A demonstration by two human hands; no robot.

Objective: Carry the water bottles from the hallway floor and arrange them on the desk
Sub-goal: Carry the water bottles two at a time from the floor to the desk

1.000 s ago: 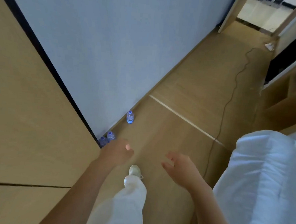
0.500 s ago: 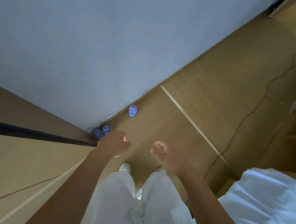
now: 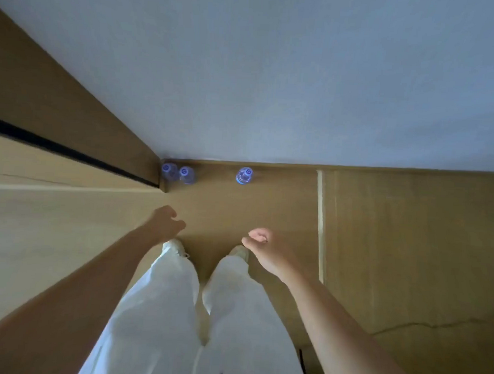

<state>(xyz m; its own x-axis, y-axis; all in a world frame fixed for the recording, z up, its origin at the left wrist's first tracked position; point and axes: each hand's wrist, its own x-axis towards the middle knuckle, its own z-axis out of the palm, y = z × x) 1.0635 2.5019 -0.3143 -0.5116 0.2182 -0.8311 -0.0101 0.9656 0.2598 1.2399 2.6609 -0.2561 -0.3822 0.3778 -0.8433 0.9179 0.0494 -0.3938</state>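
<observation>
A pale grey-blue wall [image 3: 274, 74] fills the upper half of the view and meets a wooden floor [image 3: 409, 238] along a straight line. On the left a light wooden panel [image 3: 51, 233] stands at an angle to the wall, and a dark gap [image 3: 70, 152] runs across it. A pale strip [image 3: 320, 219] crosses the floor at right angles to the wall. A thin dark cable [image 3: 433, 325] lies on the floor at lower right. The light is dim and even.
</observation>
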